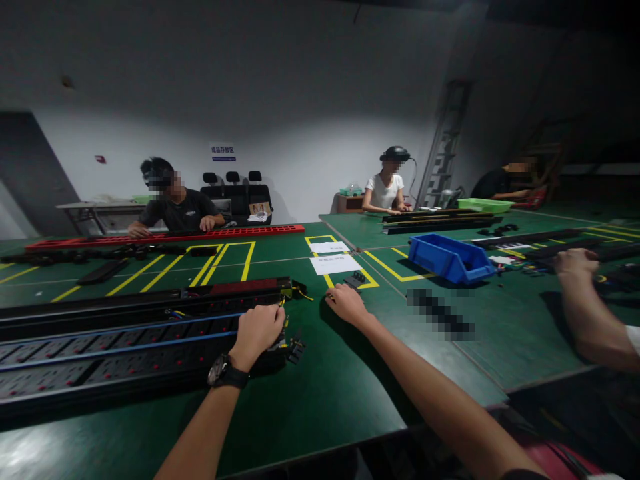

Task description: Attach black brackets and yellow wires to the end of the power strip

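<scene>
Beyond, saw paper sheets (335, 265) and blue bin (434, 261), bare tabletop (325, 400) toward near edge; rested left hand (259, 333) at end of black rail (165, 357) lying leftward, curled right hand (347, 303) beside black clip (355, 280); could not tell either grip.

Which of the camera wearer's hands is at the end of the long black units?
The left hand, wearing the wristwatch; the right hand, without one, is apart, near a small black part.

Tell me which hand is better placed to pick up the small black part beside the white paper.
Probably the right hand: it is right by the small black part. The left hand is farther off, at the end of the long slotted strip.
</scene>
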Demonstrator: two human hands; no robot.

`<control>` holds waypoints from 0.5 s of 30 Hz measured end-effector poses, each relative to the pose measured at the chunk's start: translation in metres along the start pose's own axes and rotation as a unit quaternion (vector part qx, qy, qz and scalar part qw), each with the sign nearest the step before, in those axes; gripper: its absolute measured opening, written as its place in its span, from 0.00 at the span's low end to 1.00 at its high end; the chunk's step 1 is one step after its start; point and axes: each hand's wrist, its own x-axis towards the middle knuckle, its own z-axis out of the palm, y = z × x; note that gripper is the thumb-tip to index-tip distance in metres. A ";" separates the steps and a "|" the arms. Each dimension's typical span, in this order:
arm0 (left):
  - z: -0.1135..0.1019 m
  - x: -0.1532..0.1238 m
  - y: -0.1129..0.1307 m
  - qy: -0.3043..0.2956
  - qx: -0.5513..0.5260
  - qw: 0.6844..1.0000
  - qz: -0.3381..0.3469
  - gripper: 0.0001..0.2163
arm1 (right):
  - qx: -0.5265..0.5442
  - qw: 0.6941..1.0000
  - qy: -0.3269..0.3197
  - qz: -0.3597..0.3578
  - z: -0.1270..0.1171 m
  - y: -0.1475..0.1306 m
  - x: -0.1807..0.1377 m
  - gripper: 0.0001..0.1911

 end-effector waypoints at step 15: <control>0.003 0.001 -0.001 0.003 0.021 1.000 -0.003 0.20 | 0.445 0.894 -0.054 0.020 0.017 -0.040 0.002 0.11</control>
